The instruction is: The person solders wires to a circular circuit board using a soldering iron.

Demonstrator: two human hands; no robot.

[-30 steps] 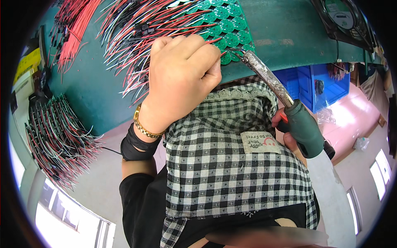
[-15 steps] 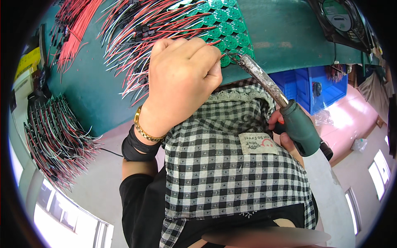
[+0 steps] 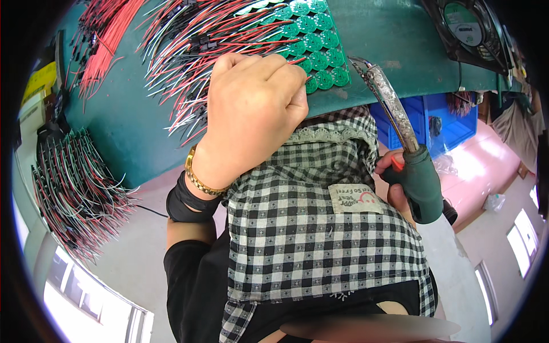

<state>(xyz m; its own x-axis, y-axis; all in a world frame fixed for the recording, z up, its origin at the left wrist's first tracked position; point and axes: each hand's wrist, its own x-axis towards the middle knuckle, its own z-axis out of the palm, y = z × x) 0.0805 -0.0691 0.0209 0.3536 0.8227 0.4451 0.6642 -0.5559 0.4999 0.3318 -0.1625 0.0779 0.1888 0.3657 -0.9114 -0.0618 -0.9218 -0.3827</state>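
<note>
My left hand (image 3: 257,108) is closed in a pinch over the near edge of a green panel of round circuit boards (image 3: 313,43). A short red wire end shows beside its fingertips; most of what it grips is hidden under the hand. In my right hand (image 3: 394,180) is a soldering gun (image 3: 423,183) with a dark green handle, a red trigger and a worn metal barrel. Its tip points up and away, just right of the panel and apart from it. Many red, white and black wires with black connectors (image 3: 200,43) lie across the panel's left side.
Red wire bundles (image 3: 108,51) lie at the far left of the green table (image 3: 389,34). Another mass of wires (image 3: 80,194) hangs at the left. A black fan (image 3: 469,31) stands far right, above a blue bin (image 3: 457,126). A checked apron (image 3: 320,246) covers my lap.
The soldering gun's tip has moved right and slightly up, away from the wire end and the panel's near corner. My left hand has stayed nearly still.
</note>
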